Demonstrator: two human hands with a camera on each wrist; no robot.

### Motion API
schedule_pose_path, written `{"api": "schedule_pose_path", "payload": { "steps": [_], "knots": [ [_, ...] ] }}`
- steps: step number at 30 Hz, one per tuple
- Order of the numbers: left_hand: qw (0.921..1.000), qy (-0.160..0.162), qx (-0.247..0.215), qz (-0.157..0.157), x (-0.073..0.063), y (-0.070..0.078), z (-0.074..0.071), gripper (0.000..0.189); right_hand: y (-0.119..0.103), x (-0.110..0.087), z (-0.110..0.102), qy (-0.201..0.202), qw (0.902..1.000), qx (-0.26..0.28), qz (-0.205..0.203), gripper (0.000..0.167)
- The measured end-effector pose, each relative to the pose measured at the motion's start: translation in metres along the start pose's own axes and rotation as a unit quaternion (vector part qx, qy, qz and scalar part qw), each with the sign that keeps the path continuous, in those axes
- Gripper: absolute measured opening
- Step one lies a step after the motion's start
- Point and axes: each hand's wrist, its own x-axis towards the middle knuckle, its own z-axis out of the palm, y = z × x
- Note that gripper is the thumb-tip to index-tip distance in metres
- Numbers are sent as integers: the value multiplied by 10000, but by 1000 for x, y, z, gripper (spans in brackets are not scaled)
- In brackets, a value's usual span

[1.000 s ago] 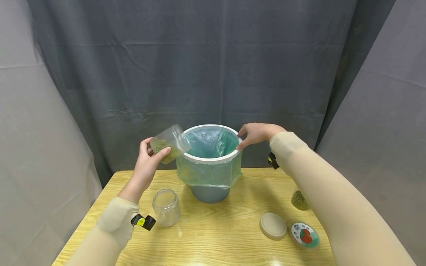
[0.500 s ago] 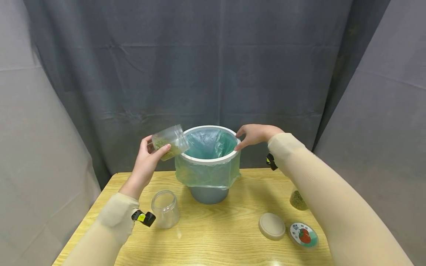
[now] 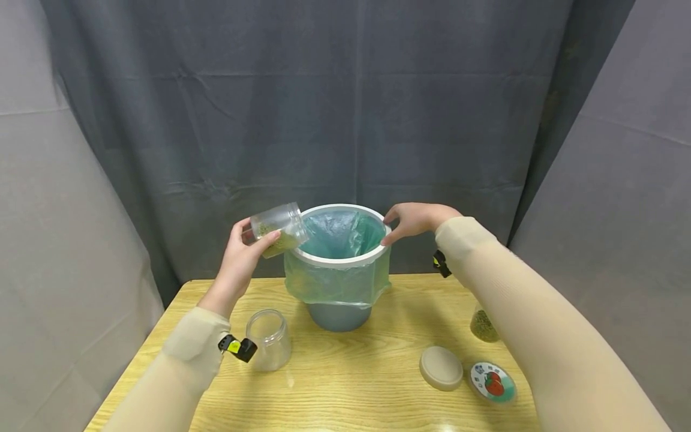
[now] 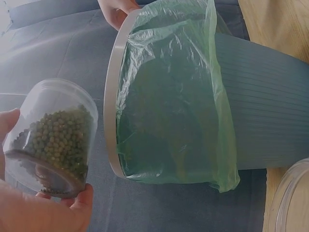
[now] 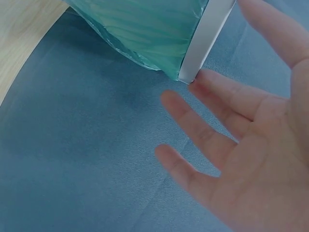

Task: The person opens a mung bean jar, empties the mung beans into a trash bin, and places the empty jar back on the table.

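Note:
My left hand [image 3: 241,259] grips a clear jar [image 3: 278,219] of small green beans [image 4: 62,140], thumb on one side and fingers under the other. The jar lies nearly on its side, its open mouth over the near-left rim of a trash can [image 3: 339,317]. A green plastic bag [image 3: 337,282] lines the can and folds down over its outside, under a white rim ring [image 3: 345,262]. With fingers fairly straight and spread, my right hand [image 3: 418,217] touches the right side of that rim. In the right wrist view, fingertips [image 5: 200,79] meet the ring's edge.
An uncovered glass jar [image 3: 269,342] stands front left of the can. To the right are a beige lid [image 3: 441,368], a round lid with a tomato picture [image 3: 493,382] and another jar of green beans [image 3: 483,326], partly behind the right sleeve. Grey curtains surround the wooden table [image 3: 335,384].
My left hand has tipped the jar further toward horizontal and shifted it slightly right, and the beans have slid toward its mouth. The right hand stays at the rim.

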Motion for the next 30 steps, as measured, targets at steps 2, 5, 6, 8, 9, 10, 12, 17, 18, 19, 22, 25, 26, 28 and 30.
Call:
{"api": "schedule_pose_path", "payload": {
  "steps": [2,5,6,8,9,10,12,17,18,19,22,25,26,28,30],
  "knots": [
    [10000,1,33,-27,0,1,0,85,0,0,0,-9,10000,-14,6,73],
    [10000,9,59,-58,1,2,-1,86,0,-1,0,-12,10000,-16,29,73],
    [10000,11,62,-63,1,2,-1,86,0,-1,0,-13,10000,-8,43,73],
    [10000,18,63,-67,2,3,-1,87,0,-1,0,-12,10000,4,49,73],
    [10000,23,69,-68,2,3,-1,87,0,-1,0,-9,10000,7,48,72],
    [9999,29,75,-70,3,4,-1,88,0,-1,0,-9,10000,13,45,72],
    [9999,41,126,-75,3,6,-1,89,0,0,0,-5,10000,5,31,71],
    [9995,21,300,-78,5,11,0,93,0,0,0,-2,10000,-17,29,72],
    [9994,13,335,-69,6,11,0,93,0,-1,0,-1,10000,-15,38,72],
    [9993,11,357,-61,6,12,0,93,0,-1,0,0,10000,-12,36,72],
    [9990,4,453,-26,9,12,0,92,0,-1,0,3,10000,-2,39,73],
    [9986,-15,521,0,11,11,-1,91,1,-1,1,-1,10000,2,35,74],
    [9985,-30,542,2,12,11,-1,91,1,-1,1,1,10000,5,38,74],
    [9983,-68,587,5,13,11,-1,92,1,-1,1,7,10000,5,40,75],
    [9979,-102,638,-4,14,12,-1,93,2,-1,1,20,10000,7,46,75]
  ]
}}
